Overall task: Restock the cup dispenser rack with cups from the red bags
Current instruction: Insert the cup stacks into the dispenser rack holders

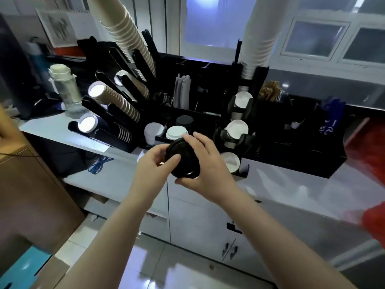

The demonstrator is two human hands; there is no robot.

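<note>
Head view shows both hands at frame centre holding a black lid stack [183, 158] above the desk [291, 184] edge. Left hand [154, 163] pinches its near rim; right hand [205, 163] has its fingers curled round the far side. Judged step: loading lids, next sliding them into a slot of the black rack [291, 142] just behind. Ribbed paper cups [125, 103] lie slanted at left; red bag [368, 147] at right edge.

Tall cup stacks [125, 34] and [260, 28] cut off by top edge. Red bag [373, 151] blurred, cut by right edge. Black lid stack [183, 157] partly hidden under both hands; its depth can't be told. Blue-print packet [331, 119] text unreadable.
</note>
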